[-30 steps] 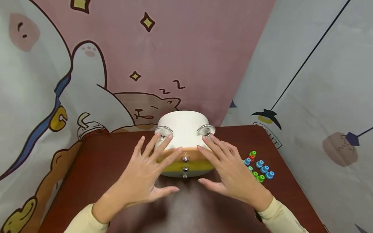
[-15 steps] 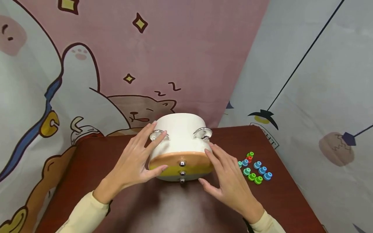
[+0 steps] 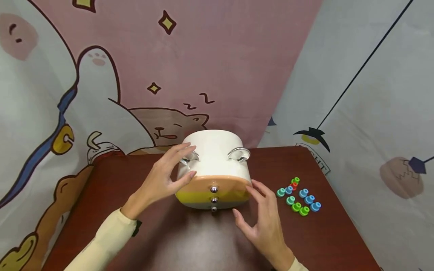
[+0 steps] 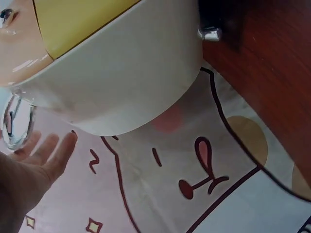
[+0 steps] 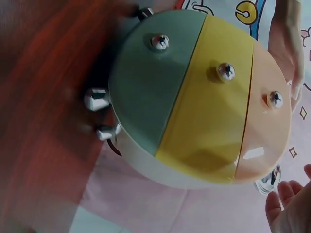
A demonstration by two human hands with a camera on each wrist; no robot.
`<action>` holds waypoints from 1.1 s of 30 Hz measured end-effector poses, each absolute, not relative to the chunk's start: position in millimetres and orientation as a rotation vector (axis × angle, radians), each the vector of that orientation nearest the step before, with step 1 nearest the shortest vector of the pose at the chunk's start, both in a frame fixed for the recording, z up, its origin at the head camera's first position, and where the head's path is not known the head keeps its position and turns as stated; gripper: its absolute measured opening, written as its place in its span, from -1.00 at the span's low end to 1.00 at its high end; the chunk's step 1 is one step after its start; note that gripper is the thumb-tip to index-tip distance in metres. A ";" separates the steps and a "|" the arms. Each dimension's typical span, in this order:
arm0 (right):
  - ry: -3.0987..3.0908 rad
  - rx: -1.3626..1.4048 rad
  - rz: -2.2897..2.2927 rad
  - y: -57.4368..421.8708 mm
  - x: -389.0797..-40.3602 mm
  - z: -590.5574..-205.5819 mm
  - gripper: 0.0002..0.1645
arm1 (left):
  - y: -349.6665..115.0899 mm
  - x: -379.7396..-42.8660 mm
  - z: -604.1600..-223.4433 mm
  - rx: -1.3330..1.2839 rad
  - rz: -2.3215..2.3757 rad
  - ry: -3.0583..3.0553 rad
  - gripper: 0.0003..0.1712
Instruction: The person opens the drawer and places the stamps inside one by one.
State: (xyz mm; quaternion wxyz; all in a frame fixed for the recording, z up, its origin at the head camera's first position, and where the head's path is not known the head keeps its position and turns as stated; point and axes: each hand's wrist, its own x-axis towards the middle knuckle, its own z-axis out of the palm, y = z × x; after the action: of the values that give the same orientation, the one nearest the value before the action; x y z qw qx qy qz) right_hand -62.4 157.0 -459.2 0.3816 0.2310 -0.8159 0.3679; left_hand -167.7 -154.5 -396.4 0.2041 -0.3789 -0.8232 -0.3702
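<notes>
In the head view a rounded white drawer box (image 3: 217,148) stands on the table. Its front has a peach drawer (image 5: 265,116), a yellow drawer (image 5: 209,102) and a green drawer (image 5: 150,82), each with a silver knob. Silver rings (image 3: 239,154) stick up from its top like ears. My left hand (image 3: 159,177) is at the box's left side with relaxed fingers, overlapping the left ring. Beside the right front edge my right hand (image 3: 266,220) has its fingertips right at the peach drawer's corner and its thumb spread apart. Neither hand grips anything.
Several small green, blue, teal and red stepped pegs (image 3: 304,210) lie on the dark red table (image 3: 322,233) to the right of the box. Behind it hangs a printed cartoon cloth (image 3: 237,75). Silver feet (image 5: 97,99) support the box.
Both hands were spread over the box's front and top. The left hand has gone to its left side, the right hand down to the right front edge. The box's drawers stay closed.
</notes>
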 end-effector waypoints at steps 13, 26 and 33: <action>-2.040 0.626 1.032 138.5 -64.8 -480.0 -0.21 | -155.1 -183.3 -414.3 -1.094 -1.387 -2.220 -0.12; -2.018 0.577 1.264 105.8 -78.0 -482.1 -0.27 | -153.3 -187.5 -423.3 -1.107 -1.475 -2.164 -0.23; -2.009 0.542 1.368 90.1 -82.7 -482.0 -0.36 | -151.9 -189.3 -425.6 -1.141 -1.574 -2.146 -0.12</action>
State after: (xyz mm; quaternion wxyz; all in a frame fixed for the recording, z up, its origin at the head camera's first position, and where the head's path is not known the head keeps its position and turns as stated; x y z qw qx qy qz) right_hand -82.7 90.1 -482.0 0.3199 0.2063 -0.7642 0.5206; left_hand -189.3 -151.9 -425.6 0.1227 -0.3910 -0.7357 -0.5393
